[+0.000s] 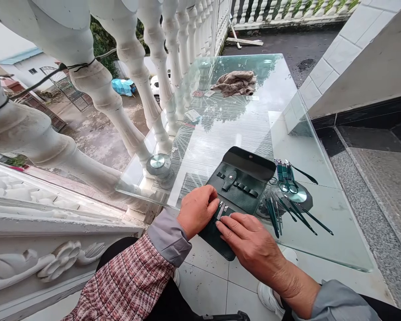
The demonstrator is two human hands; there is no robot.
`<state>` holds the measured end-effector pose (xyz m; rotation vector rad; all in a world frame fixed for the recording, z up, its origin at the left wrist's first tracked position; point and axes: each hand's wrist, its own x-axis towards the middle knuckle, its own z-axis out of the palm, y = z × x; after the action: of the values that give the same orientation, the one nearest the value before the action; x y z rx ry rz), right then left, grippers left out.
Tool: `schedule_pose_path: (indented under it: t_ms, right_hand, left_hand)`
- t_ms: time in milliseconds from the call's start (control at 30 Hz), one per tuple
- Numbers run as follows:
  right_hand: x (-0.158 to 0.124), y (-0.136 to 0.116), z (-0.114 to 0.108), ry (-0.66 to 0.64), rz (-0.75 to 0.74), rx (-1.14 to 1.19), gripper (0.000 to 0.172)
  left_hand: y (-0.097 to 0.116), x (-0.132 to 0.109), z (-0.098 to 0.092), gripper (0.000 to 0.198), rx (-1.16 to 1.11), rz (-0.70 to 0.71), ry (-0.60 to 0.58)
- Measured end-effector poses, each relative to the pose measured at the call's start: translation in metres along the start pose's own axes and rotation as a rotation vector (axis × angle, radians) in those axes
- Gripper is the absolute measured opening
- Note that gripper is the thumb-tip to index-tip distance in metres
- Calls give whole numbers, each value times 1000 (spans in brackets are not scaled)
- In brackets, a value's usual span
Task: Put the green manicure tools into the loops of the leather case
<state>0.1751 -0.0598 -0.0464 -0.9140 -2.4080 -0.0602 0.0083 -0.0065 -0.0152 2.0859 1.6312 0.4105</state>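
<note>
A dark green manicure case (pixel 242 196) lies unfolded on the glass table, its lower part hanging past the near edge. A small silver metal tool (pixel 221 209) sits at a slot in that lower part, its kind partly covered by fingers. My left hand (pixel 198 209) is closed, thumb and fingers pinching at the case's left side beside the tool. My right hand (pixel 250 238) has its fingers bent together over the tool and the case's right side. To the right lie nail clippers (pixel 282 169), small scissors (pixel 288 186) and several slim dark green-handled tools (pixel 292 214).
The glass table (pixel 324 214) has a bare edge at the right. A crumpled brown cloth (pixel 235 84) lies toward its far end, with a small white card (pixel 192 116) nearer. White balusters (pixel 120 89) line the left; stone steps (pixel 381 178) rise at the right.
</note>
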Motion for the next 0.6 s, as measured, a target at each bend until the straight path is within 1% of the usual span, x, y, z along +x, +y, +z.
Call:
schedule_pose_path:
  t_ms: [67, 133, 300, 500, 600]
  right_hand:
    - [-2, 1, -1, 27, 21, 62, 24]
    - [-4, 2, 0, 49, 4, 90, 24]
    - [-6, -2, 6, 13, -83, 19, 25]
    - [-6, -3, 8, 13, -69, 1, 26]
    - [-6, -4, 9, 5, -70, -13, 27]
  left_hand:
    - [-1, 0, -1, 4, -8, 19, -11]
    - [-3, 0, -1, 3, -13, 29, -23]
    - [-4, 1, -2, 3, -19, 23, -44]
    - [-5, 1, -5, 8, -13, 39, -65]
    - [-7, 1, -7, 4, -7, 71, -78]
